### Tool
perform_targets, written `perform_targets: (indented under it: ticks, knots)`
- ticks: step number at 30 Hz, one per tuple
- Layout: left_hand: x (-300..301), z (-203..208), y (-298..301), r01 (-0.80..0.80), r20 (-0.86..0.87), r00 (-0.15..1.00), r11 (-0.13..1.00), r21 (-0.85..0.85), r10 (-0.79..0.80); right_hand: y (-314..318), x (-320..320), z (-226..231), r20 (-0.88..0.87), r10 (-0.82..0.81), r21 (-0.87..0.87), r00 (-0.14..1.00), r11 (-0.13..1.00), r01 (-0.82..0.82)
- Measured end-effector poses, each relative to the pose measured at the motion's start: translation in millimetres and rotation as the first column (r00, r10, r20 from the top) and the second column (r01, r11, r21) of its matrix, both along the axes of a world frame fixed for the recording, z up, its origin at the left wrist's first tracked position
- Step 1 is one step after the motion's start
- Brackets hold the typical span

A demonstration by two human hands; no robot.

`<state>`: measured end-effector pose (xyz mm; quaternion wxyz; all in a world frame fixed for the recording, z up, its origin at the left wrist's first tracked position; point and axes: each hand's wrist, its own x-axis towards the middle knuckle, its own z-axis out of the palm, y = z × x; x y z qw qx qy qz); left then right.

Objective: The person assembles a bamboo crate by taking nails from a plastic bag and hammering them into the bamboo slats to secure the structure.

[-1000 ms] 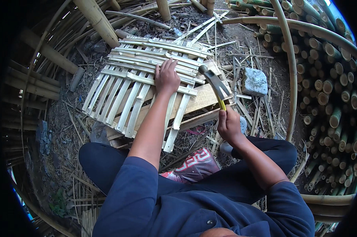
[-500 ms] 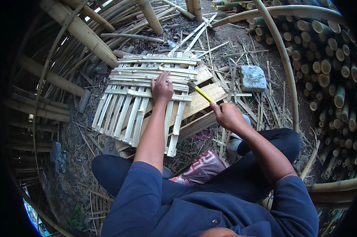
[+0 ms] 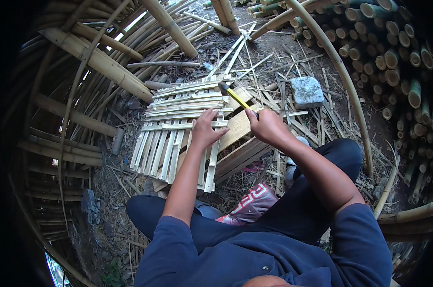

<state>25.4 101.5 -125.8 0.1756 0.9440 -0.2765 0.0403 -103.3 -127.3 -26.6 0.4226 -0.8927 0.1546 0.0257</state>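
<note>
A panel of pale bamboo slats [image 3: 170, 149], laid crosswise over one another, rests on wooden boards [image 3: 239, 125] in front of me. My left hand [image 3: 205, 128] lies on its crosswise slats near the right end, fingers stretched and thumb apart; whether something tiny is under the fingertips cannot be seen. In my right hand [image 3: 267, 125] is a hammer [image 3: 239, 98] with a yellow handle, gripped by the end of the handle. Its dark head is tilted up to the left, by the panel's far right corner.
A pale stone block [image 3: 307, 93] sits right of the boards among bamboo scraps. Cut bamboo poles [image 3: 393, 60] are stacked at the far right, behind a curved pole [image 3: 343, 67]. Thick bamboo posts [image 3: 101, 67] stand at the left. A printed sack [image 3: 250, 205] lies between my legs.
My left hand has slid nearer to me, from the middle crosswise slats to the nearest one. The hammer head has swung away from the slats' right ends toward the far corner. The view has shifted slightly.
</note>
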Motion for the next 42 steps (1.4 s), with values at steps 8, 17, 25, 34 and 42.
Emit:
perform_targets:
  ticks: [8,17,25,34,42]
  knots:
    - [-12.8,-9.4,-6.3,0.082,0.149,0.985,0.997,0.015,-0.084,11.7,5.2,-13.4,0.056,0.045,-0.036,0.997,0.998,-0.043]
    - [-5.1,-15.6,3.2,0.127,0.088,0.987,0.988,0.086,-0.135,20.3,6.3,-18.3,0.024,0.079,-0.052,0.997,0.996,-0.077]
    - [-9.3,71.7,65.2,0.256,-0.413,0.896,0.95,0.179,-0.164,31.8,6.7,-22.2,-0.08,0.158,-0.095,0.984,0.982,-0.165]
    - [-21.2,81.9,191.9,0.037,-0.481,0.874,0.978,0.203,0.067,76.4,20.7,-47.9,0.082,0.403,-0.247,0.911,0.894,-0.374]
    - [-48.0,69.8,193.8,-0.008,-0.307,0.951,0.996,0.084,0.033,132.0,35.2,-103.3,0.26,0.657,-0.451,0.708,0.731,-0.512]
